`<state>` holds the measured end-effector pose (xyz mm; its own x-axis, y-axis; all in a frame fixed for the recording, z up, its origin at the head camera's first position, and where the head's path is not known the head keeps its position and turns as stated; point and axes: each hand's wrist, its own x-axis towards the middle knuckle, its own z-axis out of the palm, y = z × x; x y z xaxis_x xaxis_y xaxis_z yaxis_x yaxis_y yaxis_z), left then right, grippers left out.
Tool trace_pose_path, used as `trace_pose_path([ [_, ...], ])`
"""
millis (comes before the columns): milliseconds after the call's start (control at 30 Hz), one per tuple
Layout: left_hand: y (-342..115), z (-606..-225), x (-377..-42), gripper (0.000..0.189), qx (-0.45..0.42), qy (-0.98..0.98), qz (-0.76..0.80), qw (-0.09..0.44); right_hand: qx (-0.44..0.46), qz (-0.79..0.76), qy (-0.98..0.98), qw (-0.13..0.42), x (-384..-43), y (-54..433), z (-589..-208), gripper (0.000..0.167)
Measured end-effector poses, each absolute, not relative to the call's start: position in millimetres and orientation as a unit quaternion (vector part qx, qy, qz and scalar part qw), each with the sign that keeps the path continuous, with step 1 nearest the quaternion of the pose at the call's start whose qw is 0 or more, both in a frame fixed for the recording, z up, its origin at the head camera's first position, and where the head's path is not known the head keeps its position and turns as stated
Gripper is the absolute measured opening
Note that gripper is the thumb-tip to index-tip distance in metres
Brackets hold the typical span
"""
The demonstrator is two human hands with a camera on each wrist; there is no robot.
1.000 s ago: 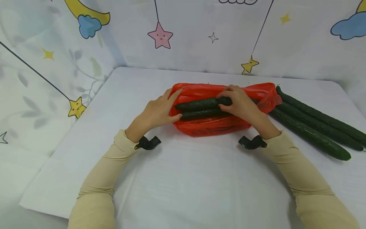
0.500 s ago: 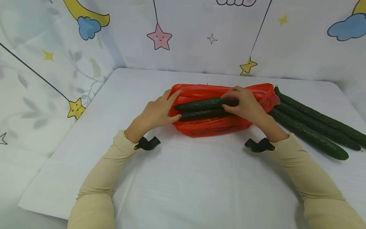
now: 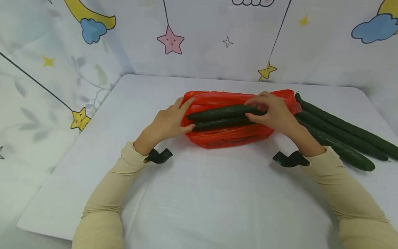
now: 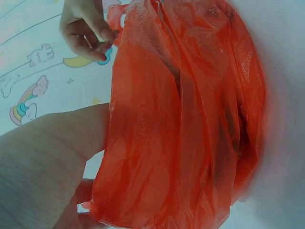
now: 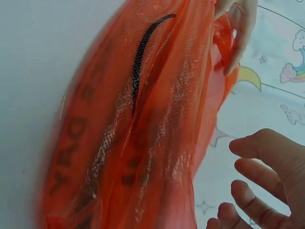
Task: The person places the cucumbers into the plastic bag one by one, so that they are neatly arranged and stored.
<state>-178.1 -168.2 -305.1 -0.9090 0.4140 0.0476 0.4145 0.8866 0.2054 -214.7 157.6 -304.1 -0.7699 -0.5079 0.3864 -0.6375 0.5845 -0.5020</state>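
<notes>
A red plastic bag point(image 3: 214, 141) lies on its side on the white table, its mouth spread upward. Inside it, two long cucumbers show side by side, a rear one point(image 3: 217, 112) and a front one point(image 3: 214, 124). My left hand point(image 3: 168, 119) is at the bag's left end, fingers and thumb spread wide at its rims. Over the right end of the rear cucumber hovers my right hand point(image 3: 275, 112). In the right wrist view, that hand's loosely bent fingers point(image 5: 243, 193) hold nothing and are apart from the bag point(image 5: 143, 119). In the left wrist view, the bag point(image 4: 157, 119) hides most of the cucumbers.
To the bag's right, several more cucumbers point(image 3: 339, 145) lie slanted on the table point(image 3: 211, 193), close to my right forearm. A patterned cloth backdrop point(image 3: 199, 58) rises behind the table's far edge. Each wrist wears a black mount point(image 3: 158, 156).
My right hand has slid rightward along the rear cucumber, uncovering more of it. The left hand keeps its place at the bag's left end. The whole head view has shifted slightly.
</notes>
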Motion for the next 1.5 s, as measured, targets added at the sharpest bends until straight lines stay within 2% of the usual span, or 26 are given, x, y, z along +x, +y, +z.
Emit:
trace_pose_path([
  [300, -168.2, -303.7, -178.2, 0.084, -0.213, -0.971, -0.107, -0.003, 0.312, 0.317, -0.888, 0.114, -207.4, 171.2, -296.4, 0.035],
  [533, -167.8, -305.4, -178.3, 0.085, -0.21, -0.972, -0.107, -0.009, 0.31, 0.304, -0.89, 0.135, -203.7, 184.4, -293.6, 0.035],
  [967, -168.9, -304.9, -179.7, 0.085, -0.215, -0.971, -0.107, -0.006, 0.255, 0.29, -0.91, 0.148, -194.7, 216.3, -282.3, 0.03],
  [1333, -168.9, -305.3, -180.1, 0.085, -0.218, -0.97, -0.106, -0.007, 0.239, 0.28, -0.912, 0.179, -190.0, 241.8, -291.9, 0.034],
  [1500, -168.3, -304.8, -178.7, 0.085, -0.215, -0.97, -0.11, -0.012, 0.22, 0.282, -0.918, 0.172, -189.4, 251.3, -295.6, 0.033],
])
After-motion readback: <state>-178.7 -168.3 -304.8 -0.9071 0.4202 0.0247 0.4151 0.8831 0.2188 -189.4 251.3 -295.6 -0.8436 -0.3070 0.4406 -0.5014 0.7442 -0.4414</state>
